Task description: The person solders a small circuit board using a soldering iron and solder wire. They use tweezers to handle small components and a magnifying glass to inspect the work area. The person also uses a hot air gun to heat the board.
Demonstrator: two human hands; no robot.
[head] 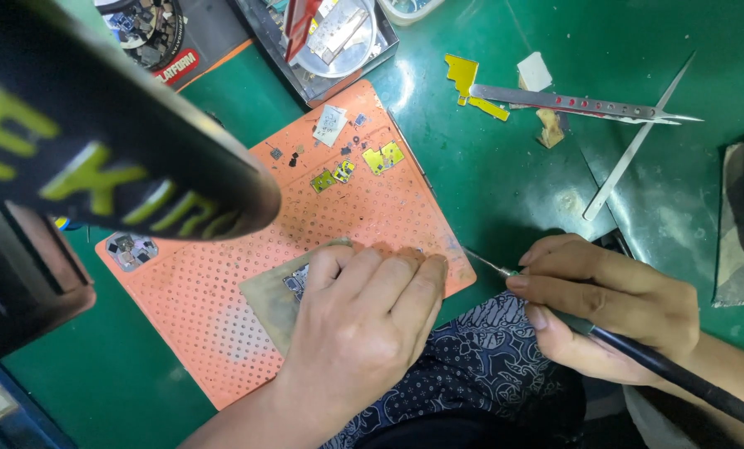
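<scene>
My left hand [361, 320] lies flat on an orange perforated work mat [222, 291], its fingers pressing down a small circuit board [296, 281] that sits on a greyish pad. My right hand [609, 303] grips a thin black-handled soldering tool [663, 366] like a pen. The tool's fine metal tip [481, 260] points left toward the mat's right edge, a short way from my left fingertips. Most of the board is hidden under my left hand.
Small metal shields and chips [347, 162] lie scattered on the mat's far part. Two tweezers [605, 108] rest on the green table [488, 166] at the right, beside yellow scraps. A tray of parts [330, 41] stands at the back. A large black cylinder [114, 125] blocks the upper left.
</scene>
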